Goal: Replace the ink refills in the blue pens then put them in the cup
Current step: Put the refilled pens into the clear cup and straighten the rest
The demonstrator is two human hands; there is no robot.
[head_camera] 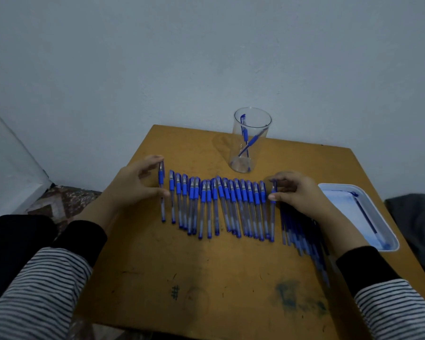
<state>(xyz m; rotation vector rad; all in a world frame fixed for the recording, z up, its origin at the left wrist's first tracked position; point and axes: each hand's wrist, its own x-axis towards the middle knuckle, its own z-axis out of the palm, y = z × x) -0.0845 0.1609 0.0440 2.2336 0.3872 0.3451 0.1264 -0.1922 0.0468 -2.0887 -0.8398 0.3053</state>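
A row of blue pens (216,204) lies side by side on the worktop (206,278), in front of the clear cup (249,143), which holds two pens. The left hand (133,185) has its fingers (155,158) clamped on the leftmost pen (162,207). The right hand (299,192) pinches the rightmost pen (272,222) near its blue end. Loose refills (302,239) lie beside a white tray (390,241). The pens look light, stiff, smooth and likely to roll, so mid-barrel seems the surest hold.

Left hand (138,184) pinches left-end pen (161,179); right hand (298,192) pinches right-end pen (272,217); forearms extended.
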